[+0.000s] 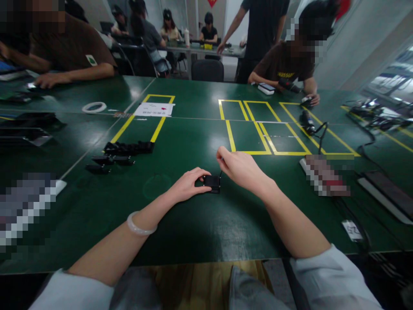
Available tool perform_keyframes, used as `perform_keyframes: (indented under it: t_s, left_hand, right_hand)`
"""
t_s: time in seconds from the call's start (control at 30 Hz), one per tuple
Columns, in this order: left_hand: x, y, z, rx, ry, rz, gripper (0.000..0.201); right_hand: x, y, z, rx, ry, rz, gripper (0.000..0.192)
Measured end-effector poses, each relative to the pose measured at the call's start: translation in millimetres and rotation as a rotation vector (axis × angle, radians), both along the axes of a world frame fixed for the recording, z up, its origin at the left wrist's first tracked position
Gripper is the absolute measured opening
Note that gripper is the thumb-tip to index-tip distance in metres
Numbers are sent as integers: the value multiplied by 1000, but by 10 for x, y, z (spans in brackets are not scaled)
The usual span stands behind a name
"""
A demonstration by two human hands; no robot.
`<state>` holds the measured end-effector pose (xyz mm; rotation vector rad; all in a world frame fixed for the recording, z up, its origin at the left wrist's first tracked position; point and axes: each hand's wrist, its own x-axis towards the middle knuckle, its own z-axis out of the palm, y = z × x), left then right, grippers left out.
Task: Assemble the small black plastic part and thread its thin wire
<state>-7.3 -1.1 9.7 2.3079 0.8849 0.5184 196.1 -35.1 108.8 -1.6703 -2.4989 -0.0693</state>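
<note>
Head view: grips a small, black, box-shaped block [212,181] from its left side, between the thumb and fingers of the left hand [189,184]. Sits just right of the left fingertips, with the thumb at the near left corner and a bent finger at the far left one. Appears to rest on the glossy, dark green table [180,232], below and slightly left of the curled right fingers. Curls the right hand [240,165] closed around a thin, dark, rod-like tool [221,174], visible only as a short length under the fingertips, reaching down toward the block's right edge. Cannot tell about contact there.

Looks plain black and flat-topped, with a lower ledge on the near side and tiny bright specks by the left and right edges; too small for finer detail.

Faces flat top up, near edge running left to right, away from the left thumb. Shows nearly equal sides: cannot tell a long axis or a front end.

Shows, farther off and left of the left fingers, a row of long black pieces [129,147], with smaller, slim black pieces [112,160] beside. Shows yellow tape rectangles [251,153] just beyond the right fingers.
</note>
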Motion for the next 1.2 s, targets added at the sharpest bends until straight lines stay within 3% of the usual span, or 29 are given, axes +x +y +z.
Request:
perform_keyframes:
  t_s: [0.13,0.27,0.6,0.8,1.0,1.2]
  left_hand:
    - [-3,3,-1,1,6,3,37]
    - [-4,2,7,-6,13,5,38]
    - [-4,-2,8,-18,14,11,39]
    - [1,-6,13,-12,21,10,38]
    - [1,-7,7,-25,10,6,38]
    - [-4,-7,11,-21,10,5,38]
  right_hand:
    - [-5,-31,16,7,23,25,27]
    - [-22,-8,-4,38,-46,-52,33]
    - [64,-3,3,0,45,15,20]
    - [39,24,3,-5,-57,-82,30]
    - [46,-10,4,-33,26,-12,26]
    - [35,18,-10,4,-59,-87,32]
